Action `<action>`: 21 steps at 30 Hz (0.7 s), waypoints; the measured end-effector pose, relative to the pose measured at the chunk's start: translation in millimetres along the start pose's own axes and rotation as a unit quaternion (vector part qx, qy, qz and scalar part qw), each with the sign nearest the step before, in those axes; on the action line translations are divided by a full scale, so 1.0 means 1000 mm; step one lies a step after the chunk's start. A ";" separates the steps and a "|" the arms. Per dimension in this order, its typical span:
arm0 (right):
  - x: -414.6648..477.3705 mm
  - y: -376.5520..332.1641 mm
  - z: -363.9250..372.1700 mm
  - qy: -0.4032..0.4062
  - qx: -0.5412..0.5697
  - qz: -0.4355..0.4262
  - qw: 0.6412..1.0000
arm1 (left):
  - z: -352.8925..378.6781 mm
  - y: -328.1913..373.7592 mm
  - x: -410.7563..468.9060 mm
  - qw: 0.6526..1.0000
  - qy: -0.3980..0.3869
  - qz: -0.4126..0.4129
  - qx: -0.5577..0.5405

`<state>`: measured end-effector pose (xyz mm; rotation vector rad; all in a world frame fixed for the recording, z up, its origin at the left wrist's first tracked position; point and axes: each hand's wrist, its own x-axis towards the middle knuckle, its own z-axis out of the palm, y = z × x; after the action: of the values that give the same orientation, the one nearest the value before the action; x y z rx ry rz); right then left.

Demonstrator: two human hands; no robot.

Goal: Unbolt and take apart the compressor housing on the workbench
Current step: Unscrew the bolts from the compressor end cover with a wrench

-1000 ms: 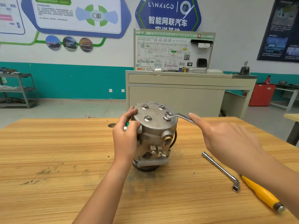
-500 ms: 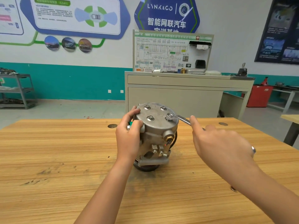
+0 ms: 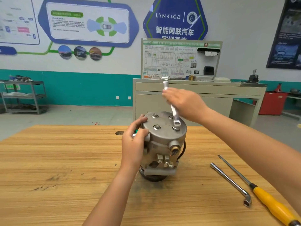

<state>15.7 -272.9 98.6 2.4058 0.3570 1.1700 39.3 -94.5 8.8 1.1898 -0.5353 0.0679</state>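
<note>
A grey metal compressor housing (image 3: 162, 144) stands upright in the middle of the wooden workbench (image 3: 65, 176), several bolts in its round top cover. My left hand (image 3: 133, 142) grips its left side, thumb on the cover's rim. My right hand (image 3: 184, 103) holds a silver ring spanner (image 3: 175, 115) above the cover. The spanner points steeply up and away, and its ring end hangs just over the front right bolt (image 3: 175, 128).
An L-shaped socket wrench (image 3: 231, 183) and a yellow-handled screwdriver (image 3: 270, 204) lie on the bench at the right. A small round hole (image 3: 119, 132) marks the bench behind the compressor. Beyond the bench stand a grey training cabinet (image 3: 195, 98) and a metal shelf (image 3: 24, 95).
My right hand has swung the spanner from lying out to the right to pointing up and away, and raised it. The left hand keeps its grip on the housing.
</note>
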 end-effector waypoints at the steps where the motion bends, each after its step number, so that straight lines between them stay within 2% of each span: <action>1: -0.002 0.003 -0.006 0.034 0.006 0.071 0.997 | -0.004 -0.001 0.000 1.000 0.005 -0.003 -0.006; 3: -0.011 0.009 -0.026 0.076 0.071 0.255 0.961 | -0.009 -0.001 -0.001 1.000 0.011 -0.008 -0.015; 4: -0.017 0.008 -0.038 0.092 0.136 0.300 0.940 | -0.011 -0.001 -0.001 1.000 0.013 -0.012 -0.019; 5: -0.023 0.004 -0.050 0.101 0.174 0.310 0.929 | -0.011 -0.002 -0.001 1.000 0.014 -0.014 -0.020; 6: -0.029 -0.003 -0.063 0.076 0.169 0.297 0.937 | -0.011 -0.002 -0.002 1.000 0.014 -0.011 -0.020; 8: -0.046 -0.023 -0.083 -0.054 0.087 0.240 0.965 | -0.010 -0.005 -0.005 1.000 0.015 0.006 -0.017; 11: -0.067 -0.048 -0.098 -0.232 -0.029 0.202 0.951 | -0.004 -0.009 -0.009 0.999 0.021 0.027 -0.008; 15: -0.074 -0.062 -0.104 -0.304 -0.119 0.221 0.919 | 0.003 -0.011 -0.013 0.999 0.026 0.046 0.007; 21: -0.064 -0.082 -0.109 -0.370 -0.166 0.219 0.888 | 0.006 -0.013 -0.013 0.998 0.037 0.047 0.009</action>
<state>-113.1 -197.6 74.4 2.4500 -0.6045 0.3270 30.5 -101.7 -6.6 1.1752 -0.5264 0.1974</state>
